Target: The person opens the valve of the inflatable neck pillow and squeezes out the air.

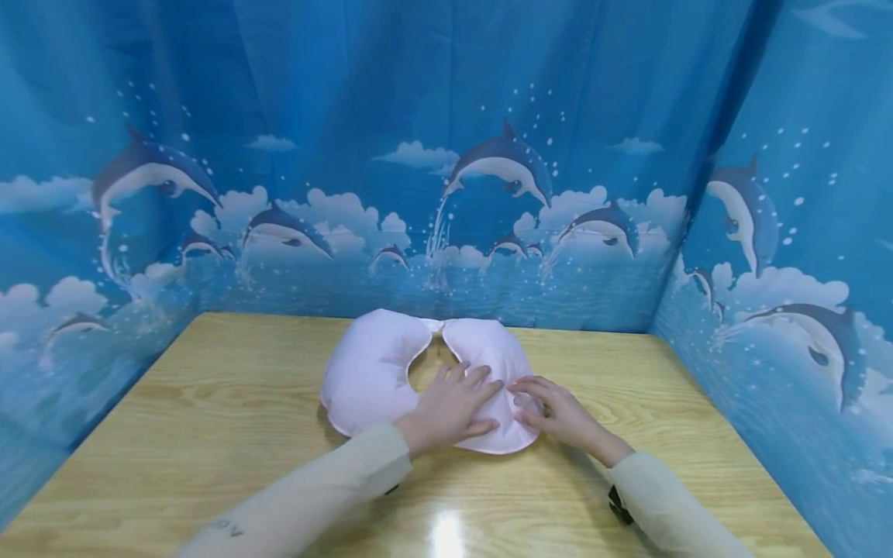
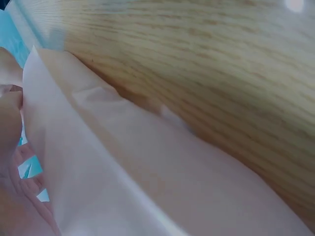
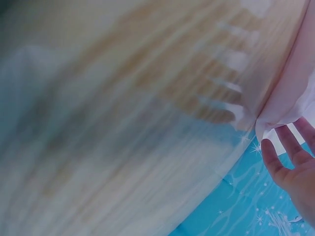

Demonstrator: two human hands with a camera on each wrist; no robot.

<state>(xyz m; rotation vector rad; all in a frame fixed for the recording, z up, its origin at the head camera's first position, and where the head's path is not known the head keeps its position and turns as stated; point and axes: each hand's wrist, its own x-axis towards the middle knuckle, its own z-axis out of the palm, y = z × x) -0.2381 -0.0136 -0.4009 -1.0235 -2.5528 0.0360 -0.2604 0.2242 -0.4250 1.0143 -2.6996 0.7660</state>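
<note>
A pale pink U-shaped neck pillow (image 1: 373, 372), puffed out and smooth, lies on the wooden table with its opening toward the back. Across its right lobe, my left hand (image 1: 449, 407) rests with fingers spread on the fabric. At the right side of that lobe is my right hand (image 1: 561, 415), thumb and forefinger apart around a small whitish bump on the pillow. The right wrist view shows loosely bent fingers (image 3: 290, 152) at the pillow's edge. In the left wrist view, the pillow's seamed side (image 2: 108, 147) fills the lower part, and the hand shows only at the left margin.
The light wood table (image 1: 230, 387) extends around the pillow on all sides. Blue curtains (image 1: 391, 77) printed with dolphins and clouds stand behind the table and along both sides. Black straps show under the sleeves (image 1: 670, 496).
</note>
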